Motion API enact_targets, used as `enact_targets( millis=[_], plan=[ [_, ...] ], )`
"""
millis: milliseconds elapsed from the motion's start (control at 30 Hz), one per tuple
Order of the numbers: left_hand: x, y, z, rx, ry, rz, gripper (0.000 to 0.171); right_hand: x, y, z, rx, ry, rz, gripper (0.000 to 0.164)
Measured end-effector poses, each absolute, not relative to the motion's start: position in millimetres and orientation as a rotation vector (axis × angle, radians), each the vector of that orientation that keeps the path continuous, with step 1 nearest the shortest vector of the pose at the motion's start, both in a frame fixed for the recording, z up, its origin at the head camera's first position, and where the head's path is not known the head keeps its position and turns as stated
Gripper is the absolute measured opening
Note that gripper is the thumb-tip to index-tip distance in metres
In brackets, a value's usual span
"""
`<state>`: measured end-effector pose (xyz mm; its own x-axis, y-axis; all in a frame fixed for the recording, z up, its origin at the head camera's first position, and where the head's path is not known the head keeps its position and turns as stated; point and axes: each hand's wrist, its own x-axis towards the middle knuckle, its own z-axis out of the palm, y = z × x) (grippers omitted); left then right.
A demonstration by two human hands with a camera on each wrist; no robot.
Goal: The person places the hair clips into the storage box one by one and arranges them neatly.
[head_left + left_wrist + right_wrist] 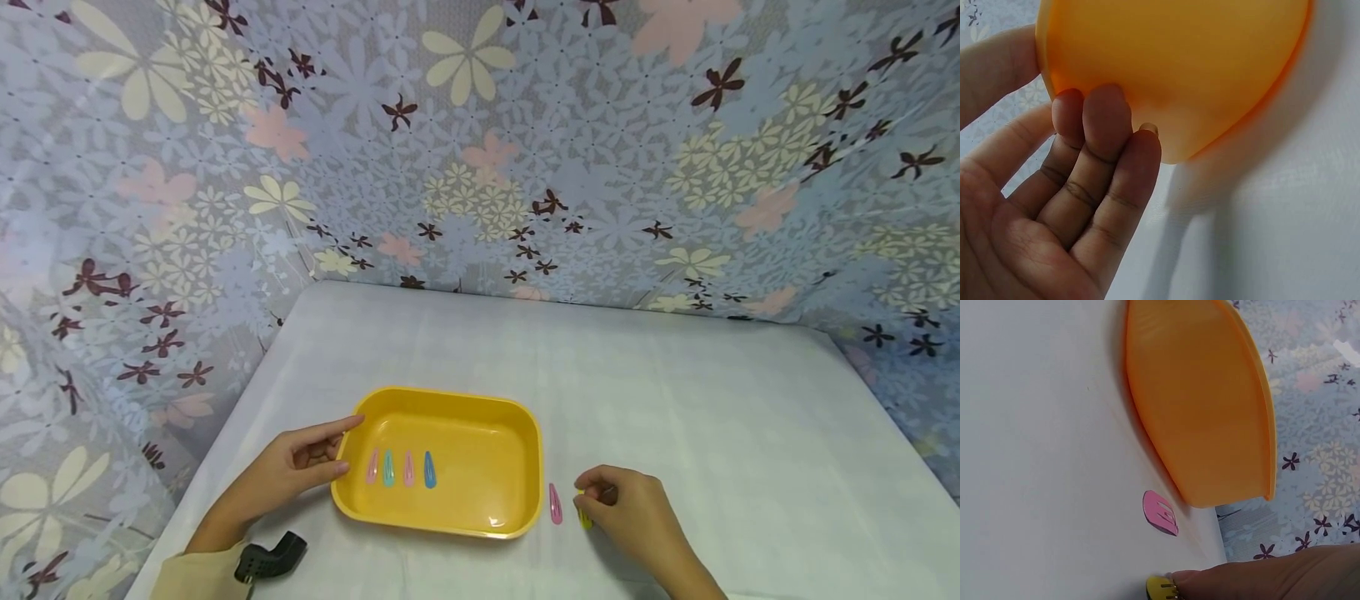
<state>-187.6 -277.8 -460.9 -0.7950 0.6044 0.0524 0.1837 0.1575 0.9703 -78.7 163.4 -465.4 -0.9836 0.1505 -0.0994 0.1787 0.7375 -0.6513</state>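
The yellow tray (pixel 487 479), lower centre of the head view, is being gripped at its left end by the left hand (pixel 294 458). Index finger and thumb are being spread along the rim, middle fingers are being bent against the outer wall; probably the tray is being steadied this way against sliding.

The yellow clip (pixel 585 518), lower right of centre, is being pinched by the right hand (pixel 633 508), narrow grip, thumb against fingers, just right of the tray. Most of the clip is being covered by the fingers, so whether it is being raised or only pressed to the white tabletop (pixel 712 417) cannot be told for sure. The loose pink clip (pixel 556 505) is being supported by the tabletop between tray and right hand, touching neither; likely it is being placed there for easy reach.

Tray contents: four clips are being held, all in its left half. Left to right: pale pink clip (pixel 372 467), teal clip (pixel 388 469), inner pink clip (pixel 408 469), blue clip (pixel 430 471). They are being lined up side by side with small gaps, pointed ends toward the top of the frame, seemingly for neat spacing.

Lower left: the beige sleeve (pixel 204 577) is being partly overlapped by a black curved piece (pixel 273 557).
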Motion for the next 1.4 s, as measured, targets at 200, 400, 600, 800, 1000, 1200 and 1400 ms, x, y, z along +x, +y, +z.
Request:
enact_targets(
  millis=[200,400,600,800,1000,1200,1400],
  plan=[
    [-188.6,-279.0,-462.9,0.771,2.09,1.678,0.054,-78.6,160.7,-462.7,0.28,2.884,-1.061,0.011],
    [-188.6,-279.4,-462.9,0.756,2.096,1.664,0.054,-78.0,158.6,-462.3,0.279,2.888,-1.059,0.011],
    [-188.9,-279.9,-462.8,0.753,2.106,1.657,0.054,-77.9,155.4,-462.9,0.293,2.856,-1.142,0.012],
    [-189.0,-280.0,-463.3,0.762,2.097,1.668,0.054,-77.4,154.3,-462.7,0.292,2.857,-1.136,0.013],
    [-188.9,-279.7,-463.8,0.762,2.078,1.679,0.054,-75.7,156.7,-460.5,0.285,2.852,-1.1,0.011],
    [-189.7,-279.8,-464.9,0.799,2.068,1.686,0.054,-75.0,160.0,-458.8,0.263,2.824,-1.107,0.012],
    [-189.4,-279.9,-464.9,0.792,2.071,1.687,0.054,-75.6,162.7,-459.9,0.247,2.802,-1.148,0.011]
  ],
)
